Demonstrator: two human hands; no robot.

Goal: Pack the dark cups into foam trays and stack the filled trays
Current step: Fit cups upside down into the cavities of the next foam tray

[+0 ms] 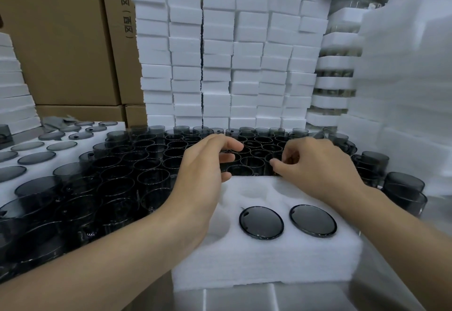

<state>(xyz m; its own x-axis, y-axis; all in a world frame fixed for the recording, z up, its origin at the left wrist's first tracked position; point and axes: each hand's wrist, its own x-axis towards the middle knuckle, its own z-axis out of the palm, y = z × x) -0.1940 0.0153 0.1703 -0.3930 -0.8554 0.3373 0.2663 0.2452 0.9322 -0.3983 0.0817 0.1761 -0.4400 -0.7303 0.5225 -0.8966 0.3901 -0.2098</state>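
Observation:
A white foam tray (269,257) lies right in front of me. Two dark cups (261,222) (313,221) sit bottom-up in its near holes; the holes (254,192) beyond and to the left are empty. Past the tray's far edge stand several loose dark cups (256,144), mouths up. My left hand (208,163) reaches over that edge, its fingers and thumb curled round a dark cup (223,167). My right hand (315,166) pinches the rim of another dark cup (275,157) with thumb and curled fingers.
Many more loose dark cups (117,183) crowd the left and a few (403,188) stand at the right. A filled foam tray (73,154) lies far left. Foam blocks (217,53) are stacked behind, filled trays (335,83) stacked at back right, cardboard boxes (61,41) at the left.

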